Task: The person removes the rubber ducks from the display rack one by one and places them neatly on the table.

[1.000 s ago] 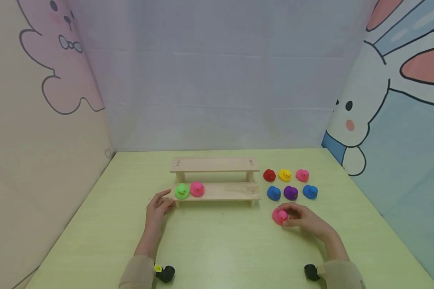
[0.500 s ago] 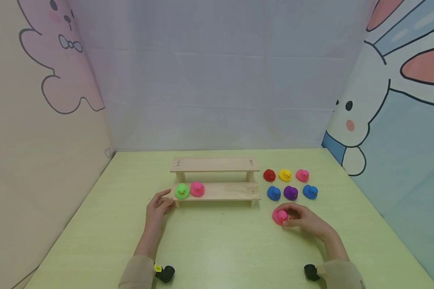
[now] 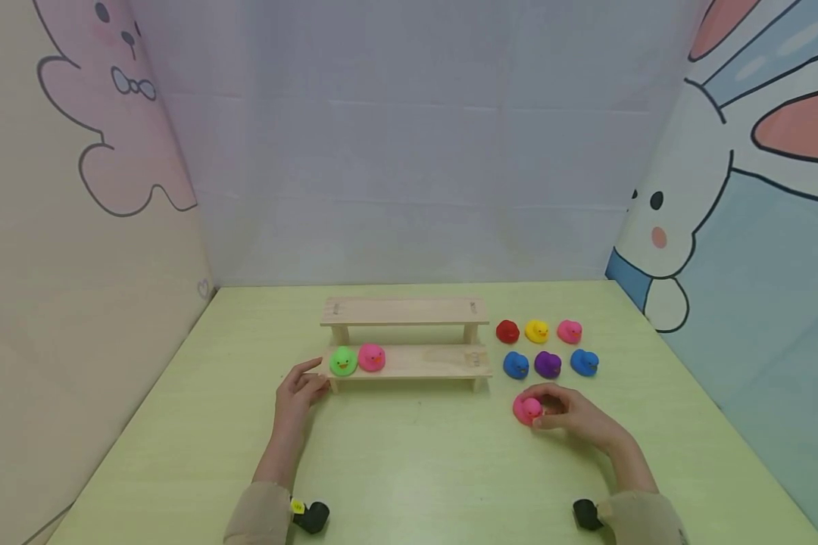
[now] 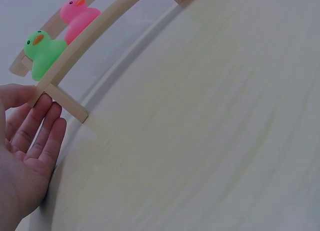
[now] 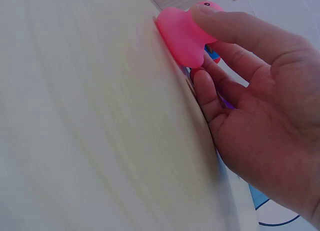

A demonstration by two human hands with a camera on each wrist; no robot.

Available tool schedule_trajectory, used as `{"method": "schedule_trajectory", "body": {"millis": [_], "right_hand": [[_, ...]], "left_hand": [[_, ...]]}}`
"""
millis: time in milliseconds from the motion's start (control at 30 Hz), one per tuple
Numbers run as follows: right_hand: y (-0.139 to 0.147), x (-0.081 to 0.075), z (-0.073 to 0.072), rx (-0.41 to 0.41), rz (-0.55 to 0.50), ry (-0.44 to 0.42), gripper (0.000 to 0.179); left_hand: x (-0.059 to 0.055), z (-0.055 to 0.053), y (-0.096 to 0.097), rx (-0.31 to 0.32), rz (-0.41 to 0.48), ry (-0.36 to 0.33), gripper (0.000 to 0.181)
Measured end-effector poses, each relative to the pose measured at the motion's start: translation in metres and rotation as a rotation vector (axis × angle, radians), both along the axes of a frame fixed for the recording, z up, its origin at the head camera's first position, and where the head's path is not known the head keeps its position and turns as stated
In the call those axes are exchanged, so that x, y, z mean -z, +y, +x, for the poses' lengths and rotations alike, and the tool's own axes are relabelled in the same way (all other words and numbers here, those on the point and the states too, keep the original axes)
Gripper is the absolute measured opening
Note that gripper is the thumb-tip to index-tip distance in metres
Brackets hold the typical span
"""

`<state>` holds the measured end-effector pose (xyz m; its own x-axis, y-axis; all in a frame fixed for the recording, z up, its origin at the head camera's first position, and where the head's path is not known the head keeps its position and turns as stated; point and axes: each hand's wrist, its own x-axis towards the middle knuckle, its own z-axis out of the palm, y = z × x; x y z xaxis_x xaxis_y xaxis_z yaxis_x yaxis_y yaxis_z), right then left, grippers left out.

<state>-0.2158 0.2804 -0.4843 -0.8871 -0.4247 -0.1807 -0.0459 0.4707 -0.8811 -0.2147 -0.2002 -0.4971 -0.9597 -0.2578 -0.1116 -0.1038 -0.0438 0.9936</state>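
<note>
Between the thumb and fingers of my right hand [image 3: 576, 412] is a pink rubber duck [image 3: 526, 409], low over or on the table in front of the other ducks. The right wrist view shows the thumb against the head of this pink duck [image 5: 182, 36]. My left hand [image 3: 298, 393] grips the left end of a two-step wooden shelf [image 3: 429, 362], thumb above the board and fingers beneath, as the left wrist view shows. On its lower step sit a green duck [image 3: 343, 361] at the left end and another pink duck [image 3: 372, 357] beside it.
Right of the shelf, two rows of ducks stand on the table [image 3: 409, 469]: red [image 3: 507, 331], yellow [image 3: 537, 331] and pink [image 3: 569, 331] behind; blue [image 3: 516, 365], purple [image 3: 548, 365] and a second blue one [image 3: 585, 362] in front. Cloth walls enclose the back and sides.
</note>
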Motion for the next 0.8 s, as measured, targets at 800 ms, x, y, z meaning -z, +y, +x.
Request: {"method": "schedule_trajectory", "body": {"millis": [800], "right_hand": [[-0.0007, -0.0003, 0.0017, 0.042, 0.000, -0.022, 0.064]], "left_hand": [[-0.0042, 0.0051, 0.0030, -0.008, -0.006, 0.027, 0.042]]}}
